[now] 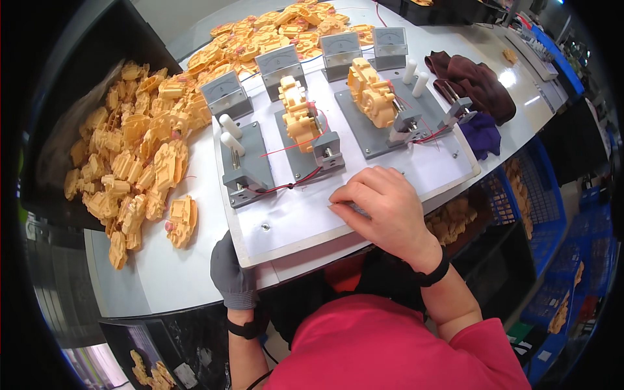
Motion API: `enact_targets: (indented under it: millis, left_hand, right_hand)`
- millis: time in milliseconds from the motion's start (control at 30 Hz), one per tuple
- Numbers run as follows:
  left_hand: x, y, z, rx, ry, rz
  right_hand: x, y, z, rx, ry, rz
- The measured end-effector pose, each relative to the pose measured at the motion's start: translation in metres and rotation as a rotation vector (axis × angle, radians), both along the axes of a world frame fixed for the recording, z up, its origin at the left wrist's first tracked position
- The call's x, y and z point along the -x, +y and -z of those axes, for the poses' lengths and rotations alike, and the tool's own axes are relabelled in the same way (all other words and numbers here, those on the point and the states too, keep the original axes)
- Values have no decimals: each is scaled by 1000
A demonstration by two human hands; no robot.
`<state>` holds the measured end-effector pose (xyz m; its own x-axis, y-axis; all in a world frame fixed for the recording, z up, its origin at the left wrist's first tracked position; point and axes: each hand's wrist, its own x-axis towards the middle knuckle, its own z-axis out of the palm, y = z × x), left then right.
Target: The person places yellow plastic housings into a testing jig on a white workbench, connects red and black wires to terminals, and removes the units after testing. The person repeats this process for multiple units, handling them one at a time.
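Yellow plastic parts [374, 97] sit on grey stands [354, 128]. The right hand [383, 205] makes a narrow pinch, contents unclear; the gloved left hand [232, 272], at a corner of the white board [312, 218], has its grip hidden. Thin red wires [279, 151] seem best kept unsnagged.

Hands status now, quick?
Left hand: gloved, at near corner of white board; grip can't be told.
Right hand: half-curled over the board, nothing visibly held; closure unclear.
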<state>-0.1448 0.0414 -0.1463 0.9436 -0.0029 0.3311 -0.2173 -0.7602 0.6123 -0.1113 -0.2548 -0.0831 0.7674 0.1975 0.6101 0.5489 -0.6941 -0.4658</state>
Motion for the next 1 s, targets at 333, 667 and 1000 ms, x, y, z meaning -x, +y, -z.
enact_targets:
  millis: [333,667,1000]
  left_hand:
    - [-1,-12,-5,77,-187,-216]
    - [-3,-12,-4,90,-201,-230]
    - [-1,-8,-3,142,-164,-166]
  right_hand:
    - [0,1,-2,25,38,3]
    - [-1,0,-6,59,103,-13]
    - [-2,-5,-11,28,174,-82]
